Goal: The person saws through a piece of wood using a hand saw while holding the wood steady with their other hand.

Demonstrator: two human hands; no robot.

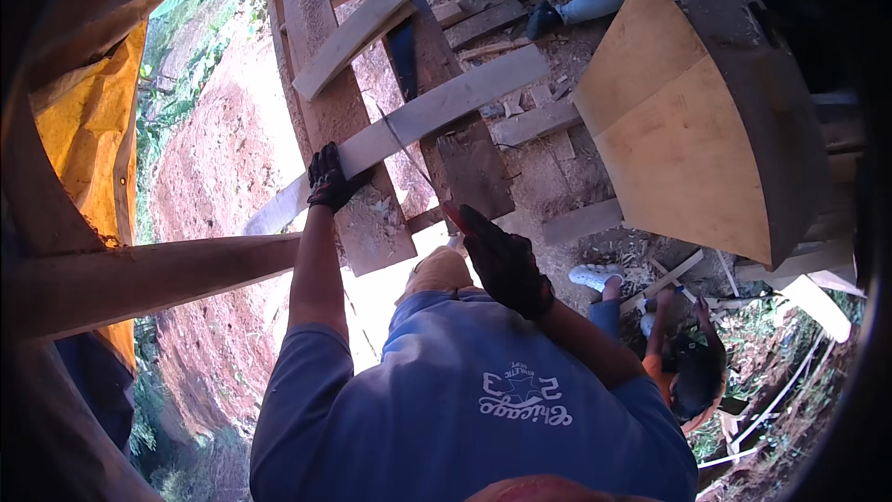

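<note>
Presently, pale plank: long straight-edged pale timber plank [474, 88] lies aslant over two boards, far right to near left.
Supports: broad reddish-brown wooden board [376, 214] on the left; darker brown wooden board [469, 172] on the right.
Left hand: black-gloved left hand [331, 178] rests on the plank, fingers stretched out, not clenched; thumb contact unclear.
Right hand: black-gloved right hand [502, 265] appears clasped around the near end of a thin, dark-bladed handsaw [395, 135]; finger curl partly hidden.
Saw line: blade slants across the plank, just right of the left hand.
Cut progress: saw is placed and plank steadied; plank reads as one length on both sides of the blade, so I judge the cut unfinished. Kerf depth not visible; severing seems left.
Far side: short pale board [353, 42] lies on the left support.
Right side: large tan box-shaped wooden piece [683, 130]; a crouching co-worker [697, 376] nearer.
</note>
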